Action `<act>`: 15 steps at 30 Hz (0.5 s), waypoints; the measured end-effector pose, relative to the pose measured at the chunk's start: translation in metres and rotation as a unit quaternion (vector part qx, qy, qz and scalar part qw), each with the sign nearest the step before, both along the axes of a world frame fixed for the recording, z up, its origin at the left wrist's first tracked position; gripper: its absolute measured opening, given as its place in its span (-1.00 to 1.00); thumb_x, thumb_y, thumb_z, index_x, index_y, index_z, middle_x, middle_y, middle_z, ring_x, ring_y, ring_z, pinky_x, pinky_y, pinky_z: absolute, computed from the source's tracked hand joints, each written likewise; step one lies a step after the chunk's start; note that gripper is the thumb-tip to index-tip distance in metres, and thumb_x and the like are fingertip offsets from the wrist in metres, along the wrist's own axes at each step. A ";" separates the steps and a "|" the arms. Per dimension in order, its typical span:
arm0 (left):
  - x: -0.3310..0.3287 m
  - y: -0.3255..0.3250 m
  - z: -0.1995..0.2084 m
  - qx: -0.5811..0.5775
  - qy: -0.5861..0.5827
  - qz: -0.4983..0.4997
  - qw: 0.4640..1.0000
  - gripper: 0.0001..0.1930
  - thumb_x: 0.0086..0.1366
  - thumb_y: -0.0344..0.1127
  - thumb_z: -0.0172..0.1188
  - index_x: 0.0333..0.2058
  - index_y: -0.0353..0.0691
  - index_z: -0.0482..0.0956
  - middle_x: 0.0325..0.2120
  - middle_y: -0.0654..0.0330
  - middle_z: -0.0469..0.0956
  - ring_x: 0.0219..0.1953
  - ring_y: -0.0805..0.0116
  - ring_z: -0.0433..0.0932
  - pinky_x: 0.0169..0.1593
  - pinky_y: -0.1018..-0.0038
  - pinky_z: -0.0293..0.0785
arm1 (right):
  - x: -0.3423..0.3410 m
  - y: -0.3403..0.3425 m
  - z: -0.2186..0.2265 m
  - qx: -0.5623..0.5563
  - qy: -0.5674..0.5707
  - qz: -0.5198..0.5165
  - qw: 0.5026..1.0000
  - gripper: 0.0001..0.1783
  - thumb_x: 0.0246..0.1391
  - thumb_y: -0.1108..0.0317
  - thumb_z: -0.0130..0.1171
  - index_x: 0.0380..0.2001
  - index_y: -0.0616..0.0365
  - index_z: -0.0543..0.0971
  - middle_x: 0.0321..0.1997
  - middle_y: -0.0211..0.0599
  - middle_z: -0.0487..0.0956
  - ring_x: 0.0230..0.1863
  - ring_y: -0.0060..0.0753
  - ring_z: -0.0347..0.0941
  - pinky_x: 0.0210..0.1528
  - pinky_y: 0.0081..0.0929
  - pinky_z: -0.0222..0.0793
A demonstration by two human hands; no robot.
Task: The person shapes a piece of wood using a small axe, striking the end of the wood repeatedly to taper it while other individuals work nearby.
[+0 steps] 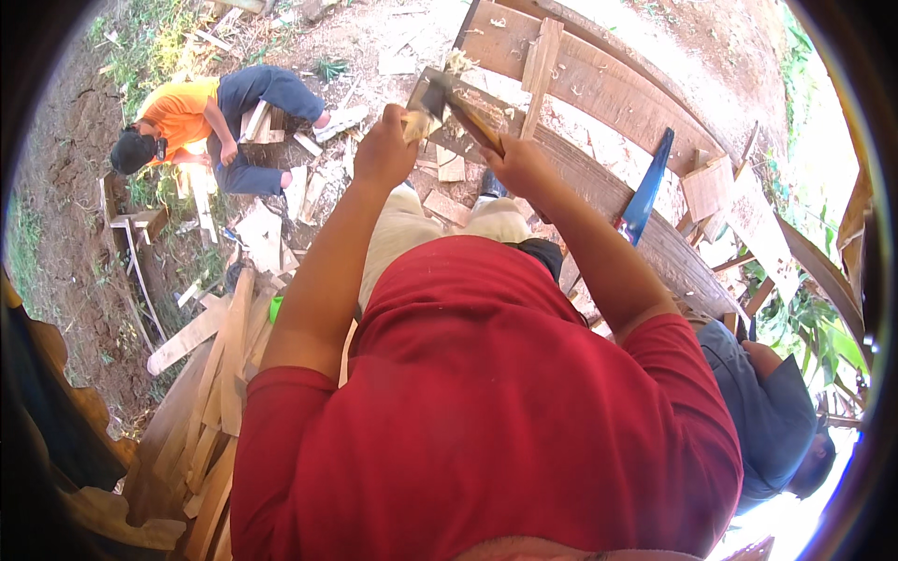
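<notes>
My right hand (526, 173) is wrapped round the wooden handle of a hatchet (479, 129). Its dark metal head meets a small pale piece of wood (421, 126), partly hiding it. That piece is gripped in my left hand (385, 150), just left of the hatchet head. Both hands are above the near end of a long wooden beam (580, 166), where pale shavings (458, 62) lie. The lower end of the wood piece is hard to make out.
A blue handsaw (647, 192) leans on the beam to my right. Wood offcuts (706, 187) lie beyond it. At left, a person in orange (182, 112) sits among scraps; another in dark clothing (758, 402) is at lower right. Planks (220, 365) are piled at lower left.
</notes>
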State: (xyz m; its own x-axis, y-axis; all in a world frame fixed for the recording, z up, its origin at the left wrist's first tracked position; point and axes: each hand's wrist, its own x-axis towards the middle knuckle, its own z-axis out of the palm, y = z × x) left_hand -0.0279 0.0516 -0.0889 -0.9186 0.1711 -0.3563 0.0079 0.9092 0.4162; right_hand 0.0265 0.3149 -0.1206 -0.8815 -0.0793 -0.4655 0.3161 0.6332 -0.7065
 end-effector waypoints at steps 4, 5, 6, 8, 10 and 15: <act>0.000 -0.002 0.001 -0.003 0.006 0.005 1.000 -0.40 0.28 -0.27 0.43 0.19 -0.18 0.33 -0.12 -0.24 0.68 -0.03 -0.34 0.67 0.02 -0.10 0.57 | -0.015 -0.001 0.016 -0.002 -0.005 -0.001 1.000 -0.52 0.38 -0.04 0.20 -0.14 0.26 0.65 -0.23 0.21 0.71 -0.14 0.32 0.67 -0.05 0.14 0.51; -0.008 -0.002 0.000 0.009 0.025 0.004 1.000 -0.40 0.27 -0.29 0.43 0.19 -0.17 0.33 -0.14 -0.23 0.69 -0.07 -0.35 0.69 0.01 -0.10 0.58 | -0.022 -0.004 0.030 -0.039 -0.014 -0.046 0.998 -0.52 0.38 -0.04 0.20 -0.14 0.26 0.65 -0.22 0.21 0.71 -0.14 0.32 0.66 -0.04 0.14 0.50; -0.008 -0.003 0.000 0.014 0.034 -0.003 0.999 -0.42 0.27 -0.29 0.43 0.18 -0.18 0.34 -0.16 -0.23 0.70 -0.09 -0.33 0.70 -0.01 -0.10 0.59 | -0.023 -0.008 0.036 -0.075 -0.023 -0.091 0.993 -0.52 0.38 -0.03 0.21 -0.14 0.26 0.65 -0.21 0.20 0.71 -0.13 0.32 0.66 -0.03 0.15 0.50; -0.001 0.002 0.004 0.009 0.008 0.006 1.000 -0.43 0.28 -0.29 0.43 0.17 -0.21 0.34 -0.17 -0.23 0.70 -0.09 -0.32 0.70 -0.01 -0.09 0.60 | -0.004 -0.011 0.013 -0.043 -0.026 -0.049 0.998 -0.53 0.38 -0.01 0.21 -0.14 0.27 0.64 -0.22 0.21 0.70 -0.13 0.31 0.66 -0.06 0.14 0.49; 0.000 -0.002 0.001 0.003 0.027 -0.010 1.000 -0.43 0.29 -0.28 0.43 0.17 -0.23 0.34 -0.17 -0.23 0.70 -0.09 -0.31 0.70 -0.01 -0.07 0.60 | 0.002 -0.003 0.000 0.017 -0.005 0.044 0.999 -0.53 0.39 -0.01 0.21 -0.14 0.28 0.64 -0.23 0.23 0.70 -0.14 0.31 0.66 -0.08 0.13 0.49; -0.007 0.000 0.006 0.008 0.008 -0.006 1.000 -0.44 0.33 -0.23 0.41 0.18 -0.21 0.33 -0.10 -0.23 0.68 -0.02 -0.30 0.67 0.03 -0.06 0.57 | -0.014 -0.010 0.033 -0.041 0.006 -0.050 0.998 -0.55 0.38 -0.01 0.19 -0.12 0.25 0.64 -0.22 0.17 0.71 -0.14 0.33 0.66 -0.07 0.15 0.51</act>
